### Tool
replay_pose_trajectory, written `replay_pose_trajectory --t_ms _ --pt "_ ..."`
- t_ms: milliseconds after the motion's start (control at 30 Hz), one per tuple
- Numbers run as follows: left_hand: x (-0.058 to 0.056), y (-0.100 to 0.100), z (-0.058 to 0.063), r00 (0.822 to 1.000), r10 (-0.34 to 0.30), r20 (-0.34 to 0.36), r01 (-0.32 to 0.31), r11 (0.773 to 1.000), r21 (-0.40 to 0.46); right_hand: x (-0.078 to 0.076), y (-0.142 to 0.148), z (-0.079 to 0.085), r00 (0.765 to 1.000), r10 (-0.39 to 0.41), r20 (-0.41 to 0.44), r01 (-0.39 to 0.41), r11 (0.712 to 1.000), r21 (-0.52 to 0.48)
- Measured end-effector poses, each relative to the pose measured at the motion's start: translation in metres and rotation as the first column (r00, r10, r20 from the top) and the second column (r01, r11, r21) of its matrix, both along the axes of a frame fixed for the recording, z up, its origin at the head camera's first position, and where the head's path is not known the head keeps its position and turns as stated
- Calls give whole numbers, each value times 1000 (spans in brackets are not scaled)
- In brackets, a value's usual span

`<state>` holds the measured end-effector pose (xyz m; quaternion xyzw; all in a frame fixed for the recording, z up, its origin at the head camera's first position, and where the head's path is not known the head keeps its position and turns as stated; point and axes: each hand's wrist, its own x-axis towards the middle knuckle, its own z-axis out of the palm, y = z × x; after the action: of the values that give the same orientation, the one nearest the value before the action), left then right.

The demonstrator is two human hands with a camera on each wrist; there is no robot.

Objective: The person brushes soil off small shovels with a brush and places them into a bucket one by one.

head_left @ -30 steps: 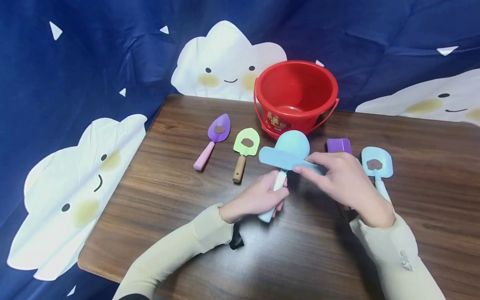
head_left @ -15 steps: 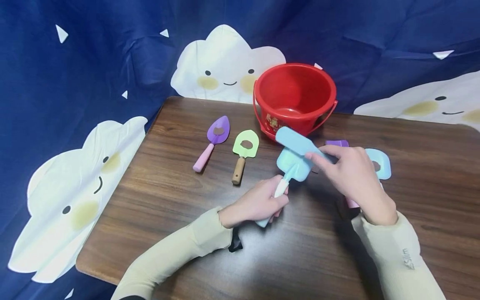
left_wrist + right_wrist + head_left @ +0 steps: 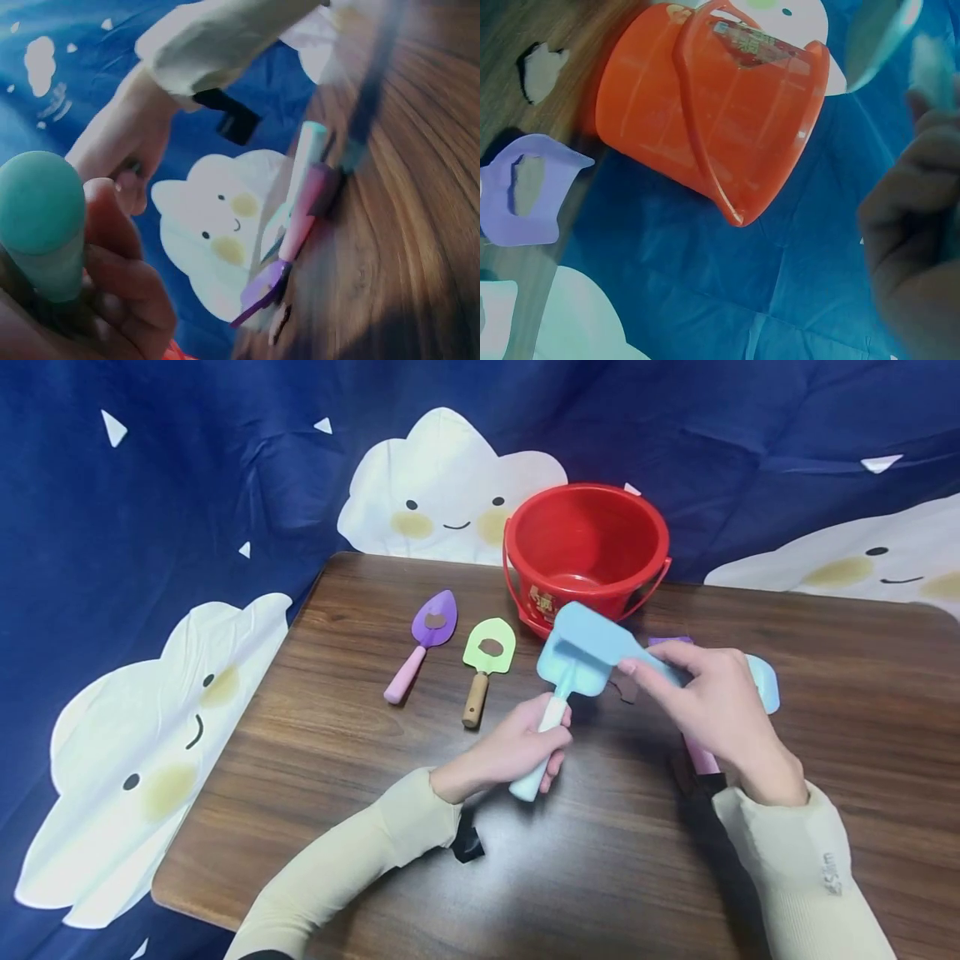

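In the head view my left hand (image 3: 525, 743) grips the pale handle of a light-blue toy shovel (image 3: 553, 664), blade raised toward the bucket. My right hand (image 3: 720, 706) pinches the narrow end of a flat light-blue spatula-like tool (image 3: 596, 631) between thumb and fingers. Its broad, rounded end overlaps the shovel's blade in this view. The left wrist view has the handle's rounded green end (image 3: 41, 202) close up, with my left fingers curled round it. A red bucket (image 3: 551, 581) with a wire-like red handle stands just behind both tools.
Left of the bucket lie a purple trowel (image 3: 444, 608) with a pink handle and a green shovel (image 3: 480, 656) with a wooden handle. Partly hidden behind my right hand are a purple shovel (image 3: 547, 169) and another blue shovel (image 3: 763, 683). A small brown patch (image 3: 544, 71) lies near the bucket.
The flat blue tool has swung from lying across the shovel's neck to slanting over its blade. The shovel has turned in my left hand. My right hand has shifted slightly right.
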<state>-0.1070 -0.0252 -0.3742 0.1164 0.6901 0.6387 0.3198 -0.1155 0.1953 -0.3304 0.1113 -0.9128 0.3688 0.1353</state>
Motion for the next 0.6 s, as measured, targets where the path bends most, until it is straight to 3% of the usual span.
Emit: replay_pose_trajectory --t_ms 100,200,433,600 --pt "-2 -1 3 998 41 41 -44 997 64 2 0 -2 995 95 -31 -94 995 10" --pt "-4 -2 6 996 60 60 -65 995 81 3 1 -3 991 133 -10 -133 990 40" --pt "-4 -3 6 990 65 125 -77 993 93 4 6 -8 985 154 79 -158 986 46" --pt "-3 -5 6 985 62 162 -83 989 121 2 13 -14 988 116 103 -116 993 -1"
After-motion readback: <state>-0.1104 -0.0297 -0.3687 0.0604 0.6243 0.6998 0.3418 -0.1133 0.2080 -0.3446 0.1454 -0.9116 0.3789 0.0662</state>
